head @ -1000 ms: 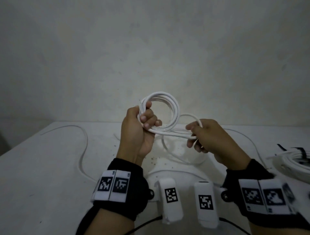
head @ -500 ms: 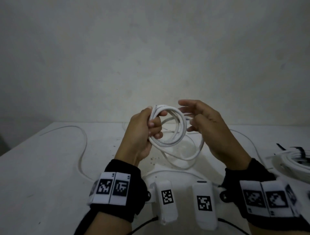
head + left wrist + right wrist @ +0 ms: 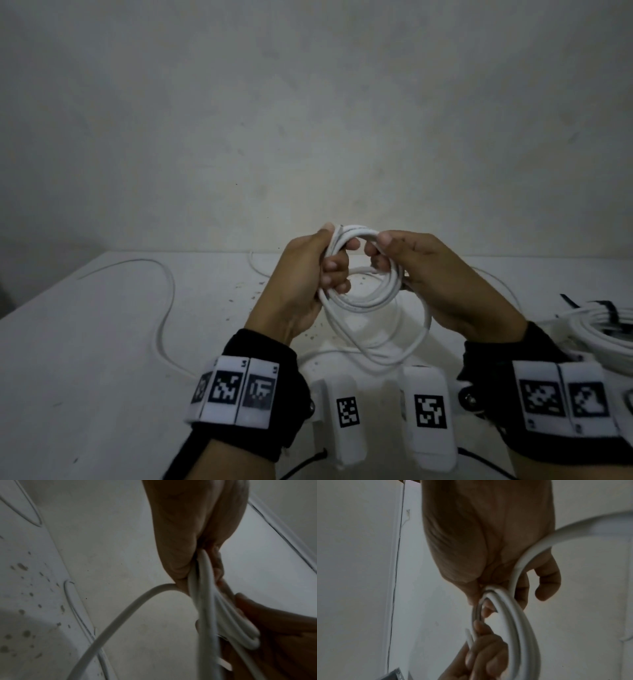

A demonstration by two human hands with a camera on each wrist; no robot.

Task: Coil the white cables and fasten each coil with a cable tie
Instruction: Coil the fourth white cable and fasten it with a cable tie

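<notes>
Above the table I hold a white cable coil (image 3: 368, 301) of several loops between both hands. My left hand (image 3: 320, 270) grips the coil's left side, fingers curled round the bundled strands (image 3: 204, 601). My right hand (image 3: 390, 253) grips the coil's top right, thumb on top, fingers wrapped round the strands (image 3: 505, 615). A larger loose loop (image 3: 414, 339) hangs below the coil. The cable's free tail (image 3: 164, 308) snakes over the table to the left. The cable's cut end (image 3: 469, 635) pokes out beside the left fingers.
At the right edge of the white table (image 3: 102, 342) lies another coiled white cable (image 3: 596, 329) bound with a black tie (image 3: 606, 310). Dark specks (image 3: 246, 287) dot the table's middle. A plain wall (image 3: 308, 120) rises behind the table.
My right hand carried a new turn of cable up from the lower right, opened briefly, then closed on the coil's top beside the left hand. The coil has gained a loop.
</notes>
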